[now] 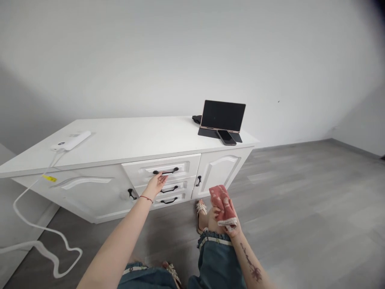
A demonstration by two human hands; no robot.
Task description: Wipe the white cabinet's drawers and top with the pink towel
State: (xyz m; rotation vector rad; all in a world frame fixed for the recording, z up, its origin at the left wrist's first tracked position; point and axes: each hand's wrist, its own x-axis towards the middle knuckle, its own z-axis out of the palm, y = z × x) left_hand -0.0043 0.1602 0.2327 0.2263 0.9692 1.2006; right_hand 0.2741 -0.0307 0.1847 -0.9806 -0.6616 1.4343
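My left hand (156,184) reaches to the top drawer (144,167) of a white cabinet. Its fingers are at the left part of the black drawer handle (171,171), closed on it from below. Whether this drawer stands slightly out is hard to tell. My right hand (233,224) holds a folded red towel (221,202) with pale marks and a white edge, over my right knee. The fingers wrap round the towel's lower part.
On the cabinet top (135,136) are a tablet (223,115) propped on its stand, a phone (226,137), a black item (196,119) and a white power strip (73,140). Its white cord (27,216) hangs down at the left. Grey floor (300,212) extends rightward.
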